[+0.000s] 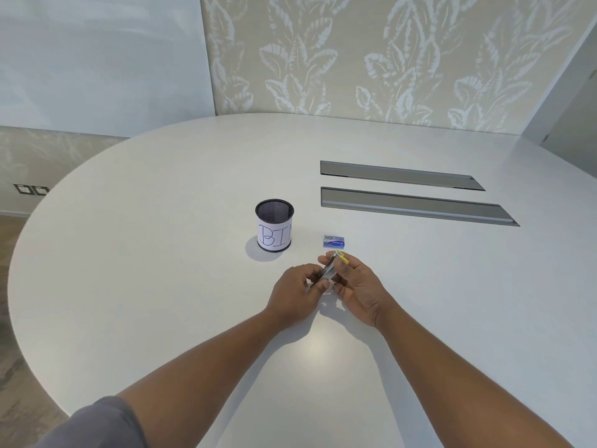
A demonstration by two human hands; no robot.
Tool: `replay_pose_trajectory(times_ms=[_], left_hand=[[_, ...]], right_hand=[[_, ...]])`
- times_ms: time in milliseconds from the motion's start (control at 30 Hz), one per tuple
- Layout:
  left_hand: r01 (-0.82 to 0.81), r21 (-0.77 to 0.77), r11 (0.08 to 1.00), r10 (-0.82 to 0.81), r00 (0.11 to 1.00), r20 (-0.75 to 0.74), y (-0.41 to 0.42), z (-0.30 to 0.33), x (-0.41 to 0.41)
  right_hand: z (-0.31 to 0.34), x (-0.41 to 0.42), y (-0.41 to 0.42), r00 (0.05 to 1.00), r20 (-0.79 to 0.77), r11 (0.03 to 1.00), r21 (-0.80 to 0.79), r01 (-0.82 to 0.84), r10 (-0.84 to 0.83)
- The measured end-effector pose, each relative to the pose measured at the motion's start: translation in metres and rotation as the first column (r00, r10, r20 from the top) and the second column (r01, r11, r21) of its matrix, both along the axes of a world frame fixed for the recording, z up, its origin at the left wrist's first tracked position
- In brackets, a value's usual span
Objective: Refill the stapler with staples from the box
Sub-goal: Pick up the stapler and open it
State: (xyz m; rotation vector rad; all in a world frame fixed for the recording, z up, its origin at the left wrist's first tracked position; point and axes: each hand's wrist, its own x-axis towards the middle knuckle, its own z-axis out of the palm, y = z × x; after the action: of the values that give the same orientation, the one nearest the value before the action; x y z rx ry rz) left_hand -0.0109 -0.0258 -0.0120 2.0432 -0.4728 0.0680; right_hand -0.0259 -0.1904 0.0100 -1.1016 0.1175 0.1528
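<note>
A small silver stapler (329,269) with a yellow end is held just above the white table between both hands. My left hand (295,294) grips its near end with curled fingers. My right hand (357,282) holds its far part, fingers wrapped around the yellow tip. A small blue staple box (334,241) lies on the table just beyond the hands, apart from them. I cannot tell whether the stapler is opened.
A black mesh cup (274,225) with a paper label reading "BIN" stands left of the box. Two long grey cable slots (410,202) are set in the table (161,253) at the back right. The rounded table edge runs along the left.
</note>
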Motion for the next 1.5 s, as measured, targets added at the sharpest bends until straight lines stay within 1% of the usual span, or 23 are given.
replay_pose_trajectory(times_ms=[133, 233, 433, 567, 733, 1500], left_hand=[[0.023, 0.056, 0.998, -0.024, 0.999, 0.023, -0.002, -0.002, 0.002], [0.004, 0.098, 0.995, -0.006, 1.000, 0.022, -0.003, -0.003, 0.002], [-0.008, 0.104, 0.995, 0.012, 0.999, -0.044, -0.003, -0.007, 0.001], [0.026, 0.100, 0.995, -0.025, 1.000, -0.008, -0.002, -0.009, -0.001], [0.080, 0.209, 0.975, -0.094, 0.994, 0.058, -0.003, -0.010, -0.001], [0.071, 0.176, 0.982, -0.091, 0.990, 0.104, -0.003, -0.011, -0.002]], right_hand=[[-0.002, 0.001, -0.002, 1.000, 0.004, 0.998, 0.054, -0.019, 0.019], [-0.003, 0.002, -0.003, 1.000, 0.007, 0.996, 0.084, -0.031, 0.031], [-0.006, 0.001, -0.013, 0.995, -0.007, 0.979, 0.178, -0.094, 0.097], [-0.011, 0.001, -0.022, 0.984, -0.010, 0.963, 0.206, -0.174, 0.180], [-0.016, 0.004, -0.025, 0.976, -0.018, 0.948, 0.241, -0.208, 0.219], [-0.021, 0.008, -0.027, 0.979, -0.009, 0.955, 0.219, -0.199, 0.205]])
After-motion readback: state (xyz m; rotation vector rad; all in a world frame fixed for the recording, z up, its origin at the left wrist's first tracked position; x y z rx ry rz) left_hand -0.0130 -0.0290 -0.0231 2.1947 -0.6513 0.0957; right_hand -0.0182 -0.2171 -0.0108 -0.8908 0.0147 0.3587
